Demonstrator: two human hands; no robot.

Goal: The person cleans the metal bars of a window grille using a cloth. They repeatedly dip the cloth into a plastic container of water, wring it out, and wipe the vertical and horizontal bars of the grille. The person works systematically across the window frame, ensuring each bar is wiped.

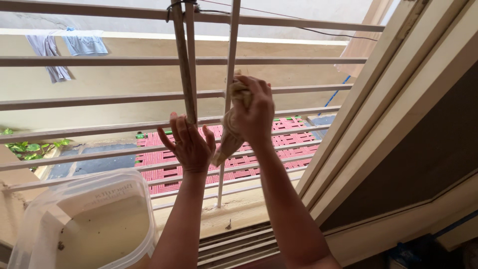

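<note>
Nearest the camera, at the lower left corner of the view, stands one translucent plastic tub (84, 224), open at the top, holding murky water with a few dark specks. It sits just inside the window grille (99, 61), close beside the left forearm.

The left hand (188, 142) is raised against the grille with its fingers closed around a vertical bar (186, 69), thumb spread to one side. The right hand (256, 112) is clenched around one beige cloth (229, 137), bunched tight and pressed to the neighbouring white upright (230, 74); the loose tail of the cloth hangs below the fist, between the two hands.

Judgement: the step in hand appears to be wiping down the white upright, with the left hand steadying. The next move would call for sliding the cloth along the bar without loosening the grip, and for keeping the tail clear of the crossbars.

Count: two hands, one cloth, one tub. About six horizontal rails are visible and three uprights at centre, two of them bound together at the top. Beyond the grille, one red-and-white woven mat (234, 149) lies on the ground below, and two garments (67, 47) hang over the far wall at upper left. Sliding window tracks (239, 244) run along the sill.
</note>
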